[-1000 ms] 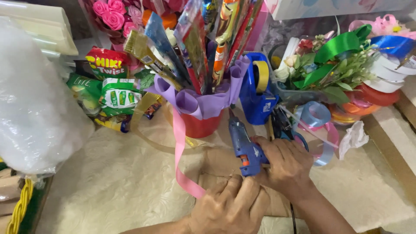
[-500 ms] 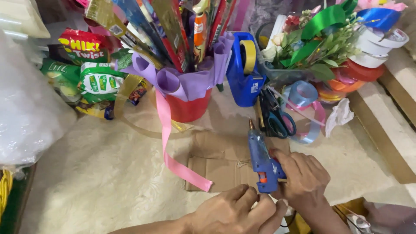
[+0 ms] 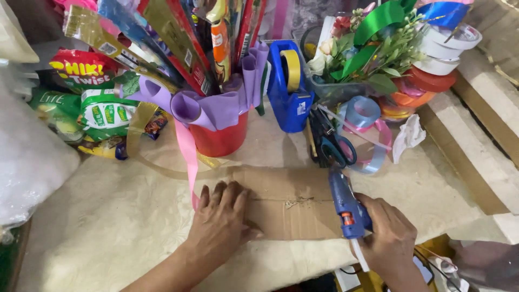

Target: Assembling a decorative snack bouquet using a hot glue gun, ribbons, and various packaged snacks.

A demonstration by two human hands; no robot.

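Note:
My left hand [image 3: 220,218] lies flat, fingers spread, on the left end of a brown cardboard sheet [image 3: 292,203] and on the tail of a pink ribbon [image 3: 188,157]. My right hand [image 3: 390,238] grips a blue glue gun [image 3: 346,203], its nozzle pointing away from me over the cardboard's right edge. The ribbon hangs from a red bucket [image 3: 221,138] wrapped in purple paper and stuffed with snack packets on sticks.
A blue tape dispenser [image 3: 289,89], scissors [image 3: 327,140] and ribbon rolls [image 3: 365,116] stand behind the cardboard. Snack bags [image 3: 86,111] lie at the left, a white plastic bag [image 3: 27,157] at the far left, artificial flowers [image 3: 373,51] and tape rolls at the back right. A stone ledge [image 3: 476,140] borders the right.
My left hand has moved from next to my right hand to the cardboard's left end and opened flat. My right hand with the glue gun has shifted right and nearer me.

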